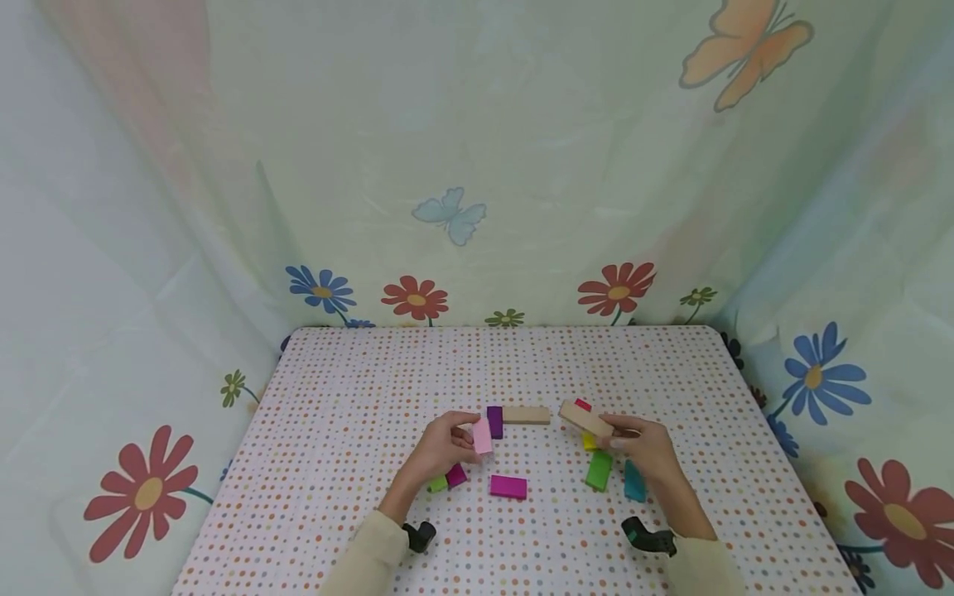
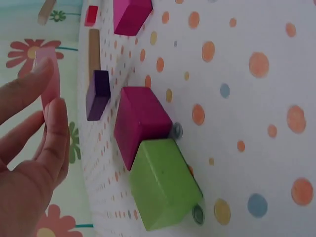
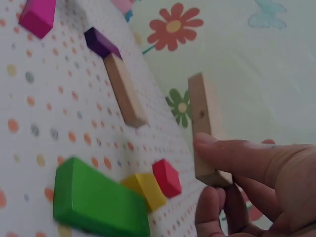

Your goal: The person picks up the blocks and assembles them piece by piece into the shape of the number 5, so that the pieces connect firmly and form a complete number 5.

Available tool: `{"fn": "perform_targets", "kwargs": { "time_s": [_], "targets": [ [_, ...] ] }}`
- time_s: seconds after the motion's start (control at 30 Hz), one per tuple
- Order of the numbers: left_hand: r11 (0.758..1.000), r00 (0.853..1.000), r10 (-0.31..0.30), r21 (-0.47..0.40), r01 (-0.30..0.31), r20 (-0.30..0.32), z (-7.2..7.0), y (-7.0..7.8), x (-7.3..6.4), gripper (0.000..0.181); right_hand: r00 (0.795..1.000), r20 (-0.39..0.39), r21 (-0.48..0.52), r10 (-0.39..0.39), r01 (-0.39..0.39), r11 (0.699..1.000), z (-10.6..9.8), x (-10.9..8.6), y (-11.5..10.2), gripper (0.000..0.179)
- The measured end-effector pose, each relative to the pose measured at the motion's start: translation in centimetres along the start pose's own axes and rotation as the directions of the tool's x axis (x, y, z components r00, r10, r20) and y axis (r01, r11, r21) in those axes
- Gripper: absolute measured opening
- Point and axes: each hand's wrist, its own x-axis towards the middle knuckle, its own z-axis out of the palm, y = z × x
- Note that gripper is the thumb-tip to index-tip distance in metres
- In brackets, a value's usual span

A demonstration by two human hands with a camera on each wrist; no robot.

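Observation:
My left hand (image 1: 440, 445) pinches a light pink block (image 1: 483, 436) between thumb and fingers, held up over the table. In the left wrist view that pink block (image 2: 50, 79) stands upright in the fingertips. My right hand (image 1: 645, 447) grips one end of a plain wooden block (image 1: 585, 417); the right wrist view shows its long bare side (image 3: 201, 116) tilted in the air. Between the hands, a purple block (image 1: 495, 422) lies against another wooden block (image 1: 526, 415) on the table.
A magenta block (image 1: 508, 487) lies nearer the front. By the left wrist sit a lime block (image 2: 163, 182) and a dark magenta block (image 2: 140, 118), touching. Under the right hand are green (image 1: 599, 470), teal (image 1: 634, 481), yellow (image 3: 145, 190) and red (image 3: 167, 177) blocks. Patterned curtains surround the dotted table (image 1: 335, 372).

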Motion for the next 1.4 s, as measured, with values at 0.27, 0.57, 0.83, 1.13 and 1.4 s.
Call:
{"fn": "perform_targets", "kwargs": {
  "time_s": [0.27,0.57,0.83,1.13,1.4],
  "targets": [
    [0.999,0.987,0.039,0.023,-0.043,0.154,1.5,-0.6,0.4,0.063,0.991,0.132,0.028,0.000,-0.004,1.000,3.1,0.1,-1.2,0.045],
    [0.988,0.988,0.058,0.132,-0.077,0.142,2.1,-0.8,0.5,0.065,0.982,0.187,-0.085,-0.040,0.056,0.995,5.8,-0.6,-1.7,0.039],
    [0.976,0.990,0.056,0.200,-0.083,0.133,2.3,-0.6,0.5,0.065,0.987,0.160,-0.244,-0.026,0.066,0.968,7.1,-1.1,-1.5,0.037],
    [0.973,0.987,0.070,0.208,-0.100,0.148,3.5,-1.1,-0.3,0.067,0.984,0.173,-0.314,-0.045,0.098,0.944,7.5,-1.4,-1.1,0.034],
    [0.955,0.990,0.092,0.273,-0.119,0.111,3.9,-0.8,-0.8,0.067,0.980,0.180,-0.333,-0.079,0.136,0.933,7.7,-1.8,-0.9,0.035]
  ]
}}
